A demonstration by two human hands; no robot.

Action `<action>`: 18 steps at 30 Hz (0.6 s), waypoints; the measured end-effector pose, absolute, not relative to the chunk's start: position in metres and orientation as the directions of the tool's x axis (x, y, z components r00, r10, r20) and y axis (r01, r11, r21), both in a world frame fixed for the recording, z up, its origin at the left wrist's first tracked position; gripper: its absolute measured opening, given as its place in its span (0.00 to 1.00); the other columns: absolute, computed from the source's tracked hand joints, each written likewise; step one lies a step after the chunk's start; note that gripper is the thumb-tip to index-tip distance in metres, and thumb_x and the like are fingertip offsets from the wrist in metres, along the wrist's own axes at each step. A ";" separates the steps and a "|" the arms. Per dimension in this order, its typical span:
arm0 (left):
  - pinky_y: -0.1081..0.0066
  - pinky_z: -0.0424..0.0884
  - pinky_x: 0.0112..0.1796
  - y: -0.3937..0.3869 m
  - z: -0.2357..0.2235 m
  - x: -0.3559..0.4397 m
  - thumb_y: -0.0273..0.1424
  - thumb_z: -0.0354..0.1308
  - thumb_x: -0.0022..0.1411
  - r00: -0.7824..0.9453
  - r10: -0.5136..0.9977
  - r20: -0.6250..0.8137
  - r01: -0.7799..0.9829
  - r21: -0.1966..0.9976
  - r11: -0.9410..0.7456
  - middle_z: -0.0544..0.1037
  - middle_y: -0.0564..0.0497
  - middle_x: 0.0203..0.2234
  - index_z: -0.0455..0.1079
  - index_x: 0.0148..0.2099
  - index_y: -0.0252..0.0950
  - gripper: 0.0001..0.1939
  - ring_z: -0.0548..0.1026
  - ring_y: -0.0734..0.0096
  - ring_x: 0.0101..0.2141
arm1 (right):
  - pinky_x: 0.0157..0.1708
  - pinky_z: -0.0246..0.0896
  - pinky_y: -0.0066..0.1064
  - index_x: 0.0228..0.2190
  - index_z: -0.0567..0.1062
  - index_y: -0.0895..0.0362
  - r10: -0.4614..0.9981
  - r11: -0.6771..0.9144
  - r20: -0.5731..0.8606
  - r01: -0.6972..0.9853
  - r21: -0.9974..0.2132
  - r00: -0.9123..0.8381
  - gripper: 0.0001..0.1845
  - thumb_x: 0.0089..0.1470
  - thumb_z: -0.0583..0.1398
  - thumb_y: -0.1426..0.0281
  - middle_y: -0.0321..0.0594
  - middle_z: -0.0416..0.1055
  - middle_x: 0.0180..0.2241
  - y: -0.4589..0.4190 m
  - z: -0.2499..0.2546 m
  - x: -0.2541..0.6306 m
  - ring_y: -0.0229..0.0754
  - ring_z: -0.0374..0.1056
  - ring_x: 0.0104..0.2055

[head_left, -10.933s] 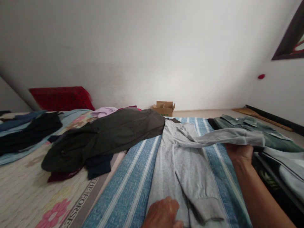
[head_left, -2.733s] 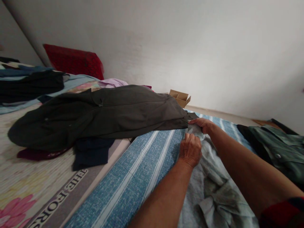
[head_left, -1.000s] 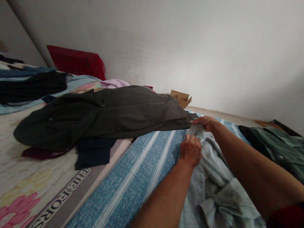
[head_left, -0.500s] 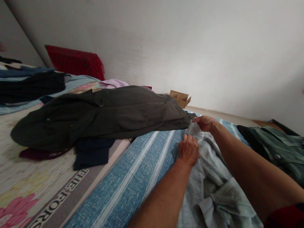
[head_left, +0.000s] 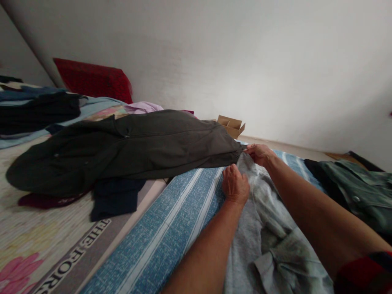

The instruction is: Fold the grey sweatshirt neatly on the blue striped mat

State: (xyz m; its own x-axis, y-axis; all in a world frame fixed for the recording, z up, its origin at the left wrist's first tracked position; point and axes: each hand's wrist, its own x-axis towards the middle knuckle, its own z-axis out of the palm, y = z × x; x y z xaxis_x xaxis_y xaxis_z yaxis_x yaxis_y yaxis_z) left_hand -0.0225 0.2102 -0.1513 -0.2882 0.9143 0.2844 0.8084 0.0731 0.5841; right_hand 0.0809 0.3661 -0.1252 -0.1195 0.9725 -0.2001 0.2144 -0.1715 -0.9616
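Grey sweatpants (head_left: 269, 228) lie folded over on a blue striped sheet (head_left: 171, 228). My left hand (head_left: 235, 185) is closed on the garment's left edge near its far end. My right hand (head_left: 259, 153) pinches the far end of the same grey cloth, right beside the hem of a dark grey-green garment (head_left: 131, 147). Both forearms reach forward over the sweatpants.
Dark clothes (head_left: 116, 198) lie under the grey-green garment on a floral mat (head_left: 36, 245). A red pillow (head_left: 92, 79) leans on the wall, with more clothes (head_left: 36, 110) at left. A cardboard box (head_left: 231, 124) sits by the wall. Green folded clothes (head_left: 358, 192) lie at right.
Both hands have slid a little farther up the grey sweatpants toward their far end, keeping their grip; the view shifted slightly.
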 end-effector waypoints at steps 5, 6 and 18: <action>0.68 0.68 0.38 0.215 -0.151 -0.029 0.25 0.48 0.61 -0.305 0.950 0.058 0.768 0.605 0.209 0.77 0.44 0.40 0.60 0.51 0.36 0.15 0.75 0.63 0.40 | 0.28 0.67 0.28 0.41 0.70 0.60 0.980 -0.188 -0.196 0.210 -0.959 -0.017 0.12 0.59 0.57 0.65 0.38 0.69 0.36 0.370 -0.131 0.071 0.34 0.67 0.31; 0.67 0.69 0.37 0.216 -0.151 -0.030 0.24 0.48 0.61 -0.301 0.952 0.047 0.773 0.597 0.215 0.77 0.44 0.39 0.60 0.52 0.35 0.16 0.76 0.62 0.39 | 0.28 0.67 0.28 0.42 0.70 0.60 0.981 -0.189 -0.194 0.210 -0.959 -0.004 0.12 0.59 0.57 0.65 0.38 0.69 0.36 0.370 -0.133 0.069 0.34 0.67 0.31; 0.59 0.62 0.52 0.212 -0.156 -0.029 0.20 0.42 0.63 0.096 0.971 0.218 0.947 0.279 -0.157 0.60 0.43 0.59 0.65 0.50 0.35 0.17 0.57 0.60 0.58 | 0.29 0.67 0.29 0.41 0.70 0.60 0.992 -0.119 -0.104 0.256 -0.959 0.072 0.12 0.59 0.57 0.65 0.38 0.69 0.36 0.372 -0.156 0.057 0.35 0.67 0.31</action>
